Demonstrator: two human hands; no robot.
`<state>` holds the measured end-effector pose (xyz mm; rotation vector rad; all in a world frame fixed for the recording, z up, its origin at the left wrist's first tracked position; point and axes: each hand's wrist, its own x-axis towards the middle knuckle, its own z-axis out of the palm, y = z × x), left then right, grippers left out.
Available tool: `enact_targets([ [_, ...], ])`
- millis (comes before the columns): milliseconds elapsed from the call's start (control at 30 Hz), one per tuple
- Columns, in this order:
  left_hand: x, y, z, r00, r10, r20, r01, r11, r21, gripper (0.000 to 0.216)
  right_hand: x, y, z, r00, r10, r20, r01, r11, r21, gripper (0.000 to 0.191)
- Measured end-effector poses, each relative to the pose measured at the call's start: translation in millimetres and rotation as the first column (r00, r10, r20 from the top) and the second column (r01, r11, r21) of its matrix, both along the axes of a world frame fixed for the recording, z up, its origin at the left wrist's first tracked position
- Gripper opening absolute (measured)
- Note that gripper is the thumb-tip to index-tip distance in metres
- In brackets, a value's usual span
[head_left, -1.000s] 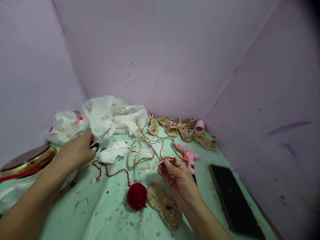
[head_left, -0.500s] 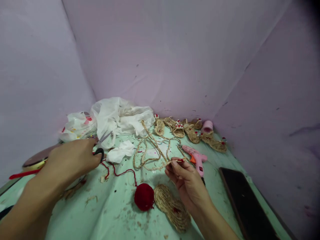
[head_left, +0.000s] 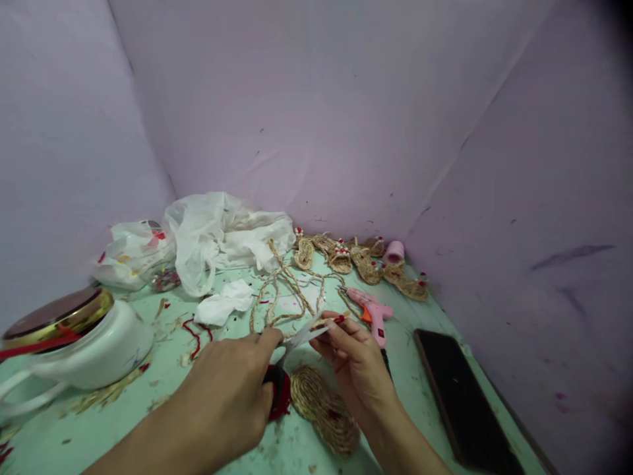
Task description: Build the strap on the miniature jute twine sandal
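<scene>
Just beyond the woven sole (head_left: 320, 410), two bare hands close together above the table (head_left: 44, 450). Left hand (head_left: 232, 389), to the sole's left: fingers curled snugly round the scissors (head_left: 301, 336), blades parted and aimed at the other hand. Right hand (head_left: 353, 363), over the sole's right flank: narrow pinch on the end of a braided cord (head_left: 299, 290), a red wrap (head_left: 339, 318) showing at the fingertips. Blades blurred; they seem to straddle the cord, but cannot tell whether metal touches it.

Cord: pinched end raised past the sole's far end, remainder in loose loops on the table farther beyond.

Also noted: red yarn ball (head_left: 283, 401) just left of the sole, partly hidden by hand and handle; pink glue gun (head_left: 376, 313) beyond and to its right; phone (head_left: 465, 402) right of it; white pot (head_left: 109, 349) well to its left.

Risks, my judgement: fingertips sit very near the blades, so a slip of either hand could nick skin. Short, soft cord may fold between the blades rather than cut if the pinch slackens. A skewed angle could catch the red wrap. Loops run near the glue gun; a tug might drag one against its nozzle. Whether that is hot, cannot tell.
</scene>
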<state>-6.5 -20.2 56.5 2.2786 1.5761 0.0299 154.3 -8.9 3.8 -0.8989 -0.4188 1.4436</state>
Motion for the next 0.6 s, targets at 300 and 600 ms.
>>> enact_targets([
  [300,3.6,1.4,-0.2,0.994,-0.013,-0.104,0.014,1.000,0.012,0.041,-3.3,-3.3,1.4,1.000,0.009,-0.023,-0.009,1.000,0.000,0.025],
  [600,1.1,1.2,-3.1,0.997,-0.047,-0.064,0.049,0.999,0.023,0.035,-8.2,-5.2,-1.4,0.998,0.033,0.062,-0.035,0.999,0.036,0.023],
])
